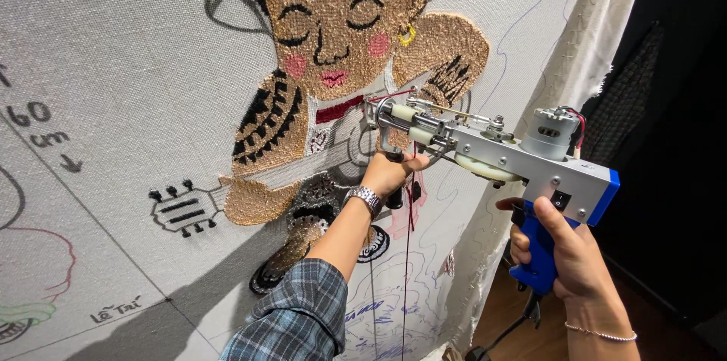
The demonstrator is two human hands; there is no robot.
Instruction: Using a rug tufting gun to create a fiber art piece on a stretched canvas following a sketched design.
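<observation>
Head view: silver-and-blue metal tufting gun (pixel 500 153), centre-right, nose against stretched grey cloth (pixel 113 66). My right hand (pixel 564 251) wraps the blue pistol grip; left hand (pixel 386 173) clasps the black front handle. Feels front-heavy, rigid; two-handed hold suits. Cloth soft, yielding.

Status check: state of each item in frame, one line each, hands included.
tufting gun: held up, tip against the cloth
left hand: gripping the gun's front handle
right hand: wrapped round the blue rear grip
backing cloth: stretched upright, design partly tufted
red yarn: hanging down below the gun
</observation>
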